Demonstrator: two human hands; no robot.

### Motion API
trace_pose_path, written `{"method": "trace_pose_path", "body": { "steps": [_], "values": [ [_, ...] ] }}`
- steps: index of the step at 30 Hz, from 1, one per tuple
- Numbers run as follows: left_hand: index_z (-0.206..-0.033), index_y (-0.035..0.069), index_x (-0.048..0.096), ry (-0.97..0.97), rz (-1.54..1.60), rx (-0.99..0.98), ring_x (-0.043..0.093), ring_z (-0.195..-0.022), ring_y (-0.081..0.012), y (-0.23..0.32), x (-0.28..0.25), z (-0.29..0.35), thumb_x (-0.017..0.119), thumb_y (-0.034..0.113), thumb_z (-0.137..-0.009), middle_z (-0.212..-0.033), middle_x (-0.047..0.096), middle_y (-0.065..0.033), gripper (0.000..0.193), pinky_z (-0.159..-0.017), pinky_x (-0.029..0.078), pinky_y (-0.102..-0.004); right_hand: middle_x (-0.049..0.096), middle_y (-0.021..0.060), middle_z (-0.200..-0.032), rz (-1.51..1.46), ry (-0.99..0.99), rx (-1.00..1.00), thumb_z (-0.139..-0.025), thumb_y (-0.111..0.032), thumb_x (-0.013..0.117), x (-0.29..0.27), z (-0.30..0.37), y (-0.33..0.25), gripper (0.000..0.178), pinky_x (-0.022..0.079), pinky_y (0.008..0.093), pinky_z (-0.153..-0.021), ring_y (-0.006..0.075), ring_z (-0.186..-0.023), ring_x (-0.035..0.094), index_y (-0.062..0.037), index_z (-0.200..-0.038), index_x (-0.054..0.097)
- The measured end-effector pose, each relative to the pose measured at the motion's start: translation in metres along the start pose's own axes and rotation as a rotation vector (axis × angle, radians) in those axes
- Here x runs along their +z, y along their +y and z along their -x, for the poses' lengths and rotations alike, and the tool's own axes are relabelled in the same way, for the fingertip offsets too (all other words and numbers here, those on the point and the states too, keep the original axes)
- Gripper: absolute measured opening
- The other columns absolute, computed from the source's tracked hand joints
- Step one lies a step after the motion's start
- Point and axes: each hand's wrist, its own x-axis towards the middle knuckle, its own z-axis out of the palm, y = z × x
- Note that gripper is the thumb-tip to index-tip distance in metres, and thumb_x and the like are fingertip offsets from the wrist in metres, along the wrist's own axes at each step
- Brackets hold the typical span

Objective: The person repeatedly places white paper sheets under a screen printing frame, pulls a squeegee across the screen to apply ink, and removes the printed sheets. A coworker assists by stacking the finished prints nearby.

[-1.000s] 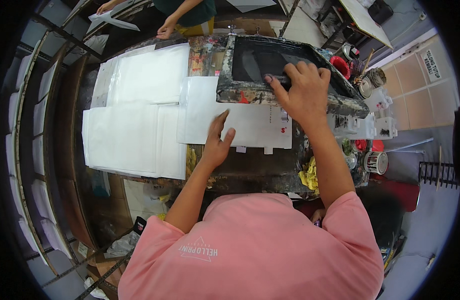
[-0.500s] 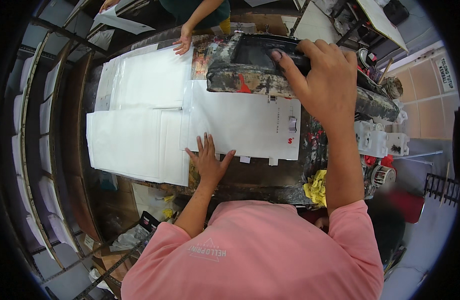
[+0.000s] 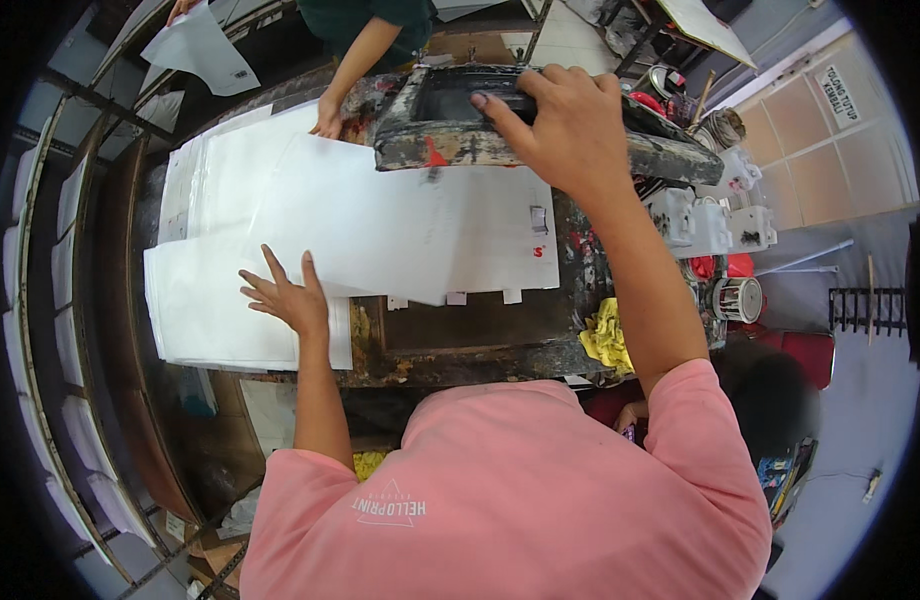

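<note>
My right hand (image 3: 568,125) grips the top of a paint-stained screen-printing frame (image 3: 510,150), which is raised at the far side of the table. Beneath and in front of it, a white printed sheet (image 3: 480,230) with a small dark mark and a red mark lies partly lifted toward the left. My left hand (image 3: 292,296) is open with fingers spread, over the stack of white sheets (image 3: 210,320); whether it touches them I cannot tell. Across the table, another person's hand (image 3: 328,118) holds the far edge of the printed sheet.
A yellow crumpled cloth (image 3: 607,338) lies at the table's near right edge. White plastic containers (image 3: 685,222) and a paint can (image 3: 738,299) stand on the right. At left rise drying racks (image 3: 110,320) holding sheets. The other person also holds a white sheet (image 3: 202,48).
The printed sheet has lifted and shifted left, exposing the dark board with small white tabs. My left hand has moved left off it. The other person's hand has taken hold of its edge.
</note>
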Motion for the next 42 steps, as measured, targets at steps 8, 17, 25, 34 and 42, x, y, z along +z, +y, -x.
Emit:
{"method": "trace_pose_path", "body": {
  "steps": [8,17,25,34,42],
  "values": [
    [-0.158,0.015,0.054,-0.594,0.306,0.858,0.026,-0.161,-0.0433,0.141,0.062,0.15,0.058,0.035,-0.108,-0.171,0.037,-0.0199,0.054,-0.127,0.008,-0.0733,0.071,0.0102,-0.084,0.003,0.007,0.008,-0.092,-0.066,0.069,0.0,-0.01,0.005,0.061,0.039,0.0456,-0.084,0.0279,-0.084,0.067,-0.0053,-0.088,0.08],
    [-0.165,0.017,0.044,-0.707,0.235,0.825,0.016,-0.164,-0.0449,0.145,0.075,0.165,0.049,0.04,-0.111,-0.176,0.026,-0.0194,0.059,-0.126,0.002,-0.0752,0.072,0.0119,-0.083,-0.04,-0.001,0.028,-0.092,-0.068,0.068,-0.002,-0.021,0.008,0.063,0.043,0.0468,-0.087,0.0273,-0.085,0.068,-0.0065,-0.091,0.08],
    [-0.168,-0.001,0.021,-0.856,1.928,-0.263,0.04,-0.155,-0.0393,0.167,-0.044,0.091,0.042,0.069,-0.107,-0.167,0.04,-0.0256,0.096,-0.13,0.028,-0.0533,0.071,0.0138,-0.092,0.001,-0.162,0.047,-0.094,-0.069,0.065,0.0,0.018,-0.003,0.068,0.044,0.0492,-0.088,0.0323,-0.097,0.066,-0.0043,-0.113,0.074],
    [-0.164,-0.011,0.01,-1.262,1.672,-1.044,0.05,-0.145,-0.0425,0.089,-0.003,0.138,0.04,0.097,-0.089,-0.156,0.044,-0.0341,0.135,-0.123,0.041,-0.0519,0.067,0.0102,-0.12,-0.138,-0.607,0.056,-0.082,-0.018,0.079,0.076,0.223,-0.009,0.047,0.042,0.0498,-0.095,0.031,-0.117,0.059,-0.0123,-0.127,0.068],
    [-0.162,-0.013,0.009,-1.255,1.405,-1.169,0.061,-0.132,-0.04,0.088,0.029,0.146,0.035,0.099,-0.088,-0.144,0.053,-0.031,0.137,-0.115,0.049,-0.0481,0.065,0.0059,-0.124,-0.073,-0.702,0.065,-0.083,-0.016,0.079,0.127,0.255,-0.018,0.051,0.04,0.0515,-0.1,0.0276,-0.12,0.059,-0.0141,-0.132,0.066]
  ]
}}
